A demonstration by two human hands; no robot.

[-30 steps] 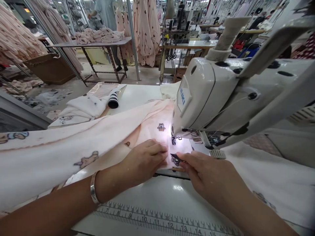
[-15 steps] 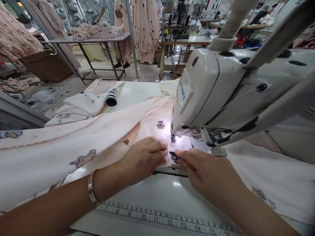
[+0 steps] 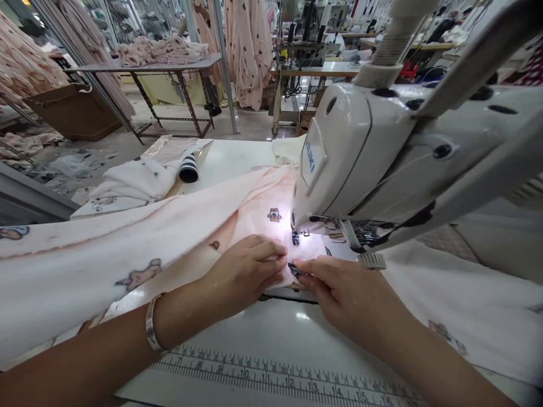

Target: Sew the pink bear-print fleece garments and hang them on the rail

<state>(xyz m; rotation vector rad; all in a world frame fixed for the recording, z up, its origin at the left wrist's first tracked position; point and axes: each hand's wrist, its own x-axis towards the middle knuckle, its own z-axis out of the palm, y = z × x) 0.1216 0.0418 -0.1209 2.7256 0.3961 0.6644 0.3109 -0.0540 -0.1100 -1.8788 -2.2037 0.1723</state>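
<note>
A pale pink garment (image 3: pixel 139 237) printed with small cartoon animals lies across the sewing table and runs under the head of a white sewing machine (image 3: pixel 382 152). My left hand (image 3: pixel 244 274), with a silver bangle on the wrist, presses its curled fingers on the fabric just in front of the lit needle area. My right hand (image 3: pixel 343 291) pinches a small dark tool (image 3: pixel 294 269) whose tip touches the cloth edge beside my left fingertips.
A ruler scale (image 3: pixel 271 379) is printed along the table's front edge. Folded white pieces (image 3: pixel 131 181) and a striped roll (image 3: pixel 188 168) sit at the back left. Beyond stand a metal table (image 3: pixel 148 68) piled with pink garments, hanging clothes and more sewing stations.
Both hands stay pressed at the fabric by the needle and have drifted slightly left in the picture as the view shifted. The person at the far table is gone from view.
</note>
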